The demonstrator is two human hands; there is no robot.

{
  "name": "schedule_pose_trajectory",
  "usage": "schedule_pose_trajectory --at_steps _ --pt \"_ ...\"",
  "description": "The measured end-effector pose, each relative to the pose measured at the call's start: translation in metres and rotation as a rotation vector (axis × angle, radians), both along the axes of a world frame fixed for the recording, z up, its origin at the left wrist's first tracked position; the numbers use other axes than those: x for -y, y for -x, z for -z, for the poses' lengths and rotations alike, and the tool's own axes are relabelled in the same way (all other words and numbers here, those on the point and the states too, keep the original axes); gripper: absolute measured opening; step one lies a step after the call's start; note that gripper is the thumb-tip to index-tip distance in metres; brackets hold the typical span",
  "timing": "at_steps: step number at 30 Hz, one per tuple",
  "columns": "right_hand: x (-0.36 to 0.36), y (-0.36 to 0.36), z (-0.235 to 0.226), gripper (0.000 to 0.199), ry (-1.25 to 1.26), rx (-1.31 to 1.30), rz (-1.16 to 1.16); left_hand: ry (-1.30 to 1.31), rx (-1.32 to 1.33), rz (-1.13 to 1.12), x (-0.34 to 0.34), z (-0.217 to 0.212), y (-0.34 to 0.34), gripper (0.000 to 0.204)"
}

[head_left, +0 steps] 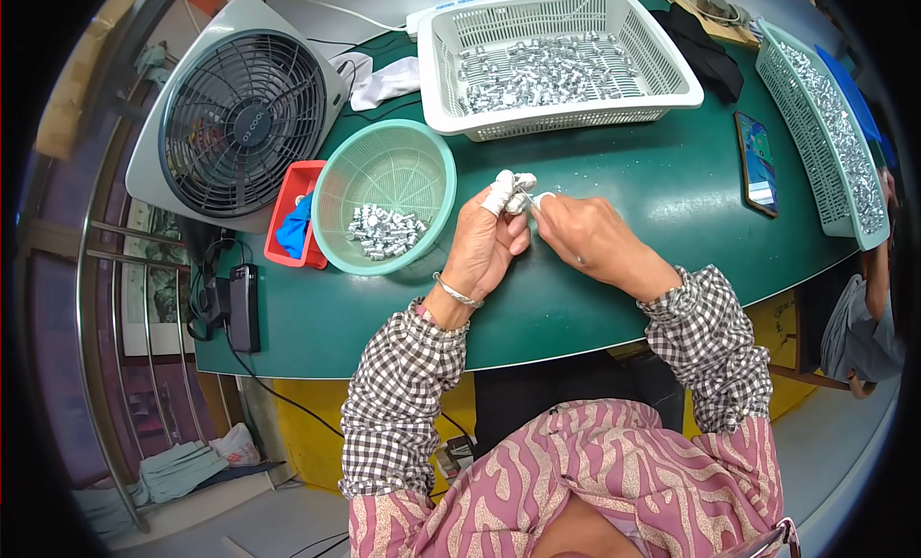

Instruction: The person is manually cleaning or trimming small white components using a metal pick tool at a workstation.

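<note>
Just right of the green round basket (pixel 384 195), small silver metal part (pixel 524 184) pinched in taped fingertips of left hand (pixel 491 243), right hand (pixel 587 239) closed on it too; slippery, likely dropped onto green table (pixel 662 189).

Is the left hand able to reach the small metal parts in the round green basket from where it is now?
Probably yes. The left hand is beside the green basket, whose top is open, and nothing lies between them. But its fingers already pinch a small metal part, so it is not free.
</note>
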State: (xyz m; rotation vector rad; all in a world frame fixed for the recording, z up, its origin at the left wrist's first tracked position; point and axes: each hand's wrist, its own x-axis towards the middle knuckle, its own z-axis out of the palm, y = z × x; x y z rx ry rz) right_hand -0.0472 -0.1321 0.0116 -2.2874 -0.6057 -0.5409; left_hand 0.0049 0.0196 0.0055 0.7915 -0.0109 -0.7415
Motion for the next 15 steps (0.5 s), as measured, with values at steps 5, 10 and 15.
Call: schedule_pose_trajectory --at_steps 5,10,15 --pt "-0.0024 0.0041 -0.0003 0.017 0.272 0.062 0.099 -0.017 0.022 -0.035 0.0016 0.0013 -0.0017 0.028" --pt "-0.0058 0.0043 0.0026 0.017 0.300 0.041 0.135 0.043 0.036 -0.016 0.0028 0.0022 0.0000 0.028" --pt "-0.0085 0.0017 0.0042 0.017 0.145 0.049 0.128 0.063 0.043 0.038 0.0012 0.0049 0.0007 0.028"
